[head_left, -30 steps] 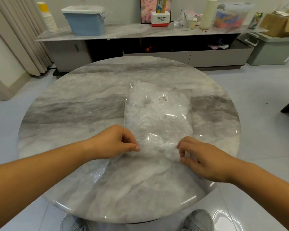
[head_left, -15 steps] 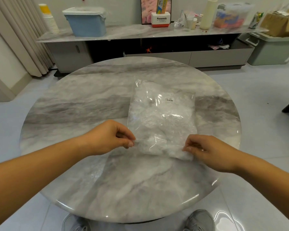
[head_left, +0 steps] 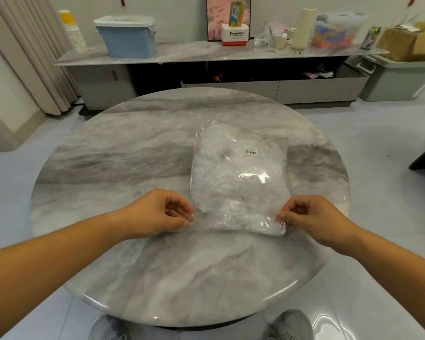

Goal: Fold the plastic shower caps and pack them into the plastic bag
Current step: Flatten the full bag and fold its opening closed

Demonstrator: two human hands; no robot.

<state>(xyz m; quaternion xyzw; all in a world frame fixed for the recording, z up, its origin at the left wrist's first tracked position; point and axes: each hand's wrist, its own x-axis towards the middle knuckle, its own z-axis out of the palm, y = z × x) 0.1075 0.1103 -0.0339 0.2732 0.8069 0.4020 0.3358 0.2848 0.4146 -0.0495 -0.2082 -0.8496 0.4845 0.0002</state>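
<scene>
A clear plastic bag (head_left: pixel 241 177) lies flat on the round marble table (head_left: pixel 133 168), stuffed with crumpled white shower caps and bearing a small barcode sticker near its far right corner. My left hand (head_left: pixel 157 212) pinches the bag's near left corner between thumb and fingers. My right hand (head_left: pixel 312 217) pinches the near right corner the same way. The bag's near edge is stretched straight between the two hands. Single caps cannot be told apart inside the bag.
Behind the table runs a low marble-topped cabinet (head_left: pixel 206 55) with a blue lidded bin (head_left: pixel 128 36), stacked paper cups (head_left: pixel 73 30), a Panasonic box (head_left: pixel 234 36) and other clutter. A grey-green storage box (head_left: pixel 400 79) stands at the right. My grey shoes show below the table's edge.
Both hands shifted outward to the bag's near corners and closed on them. The bag slid slightly right and its near edge is now pulled taut.
</scene>
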